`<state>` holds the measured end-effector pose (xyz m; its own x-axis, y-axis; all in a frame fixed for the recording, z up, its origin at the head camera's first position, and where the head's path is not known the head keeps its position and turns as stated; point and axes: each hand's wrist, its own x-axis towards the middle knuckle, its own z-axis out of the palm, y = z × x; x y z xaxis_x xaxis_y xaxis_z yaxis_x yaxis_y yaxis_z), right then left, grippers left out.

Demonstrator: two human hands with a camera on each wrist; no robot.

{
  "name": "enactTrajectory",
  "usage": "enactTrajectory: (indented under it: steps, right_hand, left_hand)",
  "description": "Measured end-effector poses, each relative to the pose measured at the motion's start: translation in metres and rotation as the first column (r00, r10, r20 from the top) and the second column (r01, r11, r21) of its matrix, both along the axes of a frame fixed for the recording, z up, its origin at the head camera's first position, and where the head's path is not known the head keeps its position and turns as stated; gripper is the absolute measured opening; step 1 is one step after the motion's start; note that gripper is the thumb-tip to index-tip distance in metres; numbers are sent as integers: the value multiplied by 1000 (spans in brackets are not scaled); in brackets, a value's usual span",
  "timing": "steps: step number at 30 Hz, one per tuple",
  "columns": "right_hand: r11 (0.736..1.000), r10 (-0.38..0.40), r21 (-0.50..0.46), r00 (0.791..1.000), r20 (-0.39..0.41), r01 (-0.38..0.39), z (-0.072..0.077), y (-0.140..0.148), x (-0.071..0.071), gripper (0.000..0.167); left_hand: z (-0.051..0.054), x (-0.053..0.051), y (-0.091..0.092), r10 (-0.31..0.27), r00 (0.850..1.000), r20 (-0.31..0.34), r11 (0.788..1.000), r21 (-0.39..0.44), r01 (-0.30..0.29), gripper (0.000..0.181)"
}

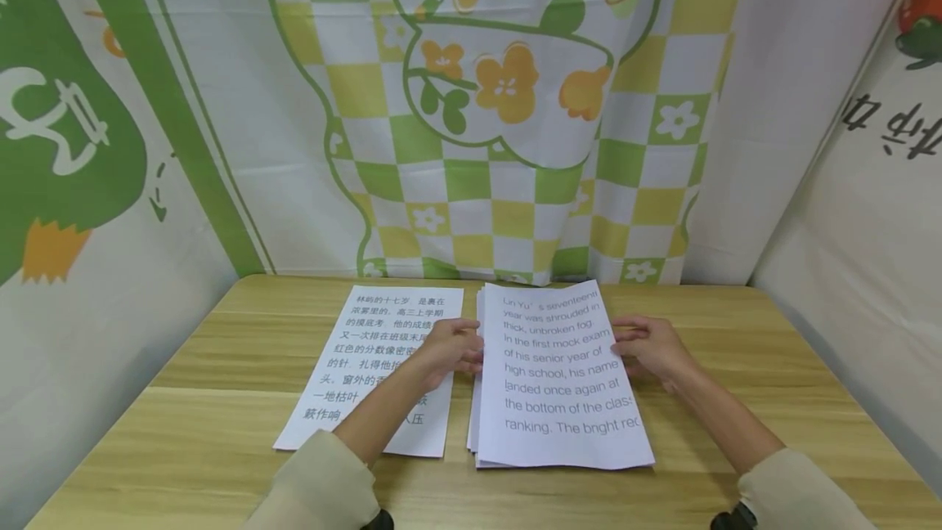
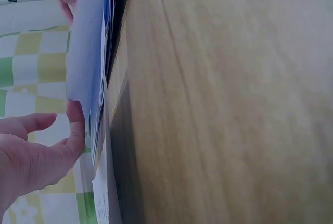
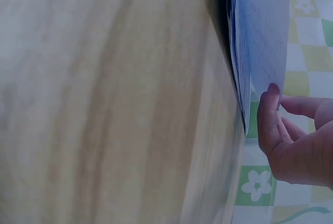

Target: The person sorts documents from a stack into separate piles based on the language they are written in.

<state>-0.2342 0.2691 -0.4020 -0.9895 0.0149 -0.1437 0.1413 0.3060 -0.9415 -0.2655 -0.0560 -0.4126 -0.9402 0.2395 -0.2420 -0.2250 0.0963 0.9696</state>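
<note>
A stack of paper (image 1: 562, 452) lies on the table, its top sheet (image 1: 559, 366) printed with large English text. At the stack's left edge is my left hand (image 1: 445, 350), its fingertips touching the paper and a gap between the digits in the left wrist view. My right hand (image 1: 655, 350) pinches the right edge of the top sheet between thumb and finger. In the right wrist view, that sheet (image 3: 265, 36) stands a little apart from the sheets below. Under my left forearm lies a separate sheet (image 1: 368, 432) with Chinese text, partly hidden by the arm.
The wooden table (image 1: 184, 432) extends to both sides of the papers. Behind it hangs a green and yellow checked curtain (image 1: 471, 186). White printed side curtains (image 1: 868, 268) close in on the left and right.
</note>
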Motion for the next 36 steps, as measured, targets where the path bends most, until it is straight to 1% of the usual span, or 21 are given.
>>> enactTrajectory:
  steps: [5,8,12,16,21,25,28,32,36]
  right_hand:
    - [1000,-5,0,1000,17,5,1,2,-1,55]
    - [1000,13,-27,1000,23,-12,3,4,-2,55]
    - [995,57,-78,998,27,-55,5,8,-3,59]
    - [992,80,-97,996,35,-76,6,13,-3,64]
    - [991,110,-82,993,37,-107,6,27,-3,64]
    - [984,143,-111,989,43,-138,6,40,-4,64]
    - [981,147,-135,988,50,-139,7,48,-3,64]
    - [980,147,-145,988,46,-140,8,59,-2,66]
    - [979,155,-141,987,37,-148,8,69,-2,66]
  left_hand:
    - [0,-3,6,-1,1000,-18,1000,-19,1,63]
    - [0,-5,9,3,1000,-16,1000,-13,-3,65]
    - [-2,-8,13,10,1000,-24,1000,-7,-10,67]
    - [-3,-8,18,14,999,-37,1000,-3,-14,67]
    - [0,-8,27,12,999,-37,1000,-5,-12,66]
    - [2,-8,34,2,1000,-30,1000,-9,-2,65]
    - [3,-8,39,1,1000,-28,1000,-7,-1,65]
    - [5,-8,46,7,999,-35,1000,-2,-7,66]
    - [3,-8,53,-2,999,-33,1000,2,2,66]
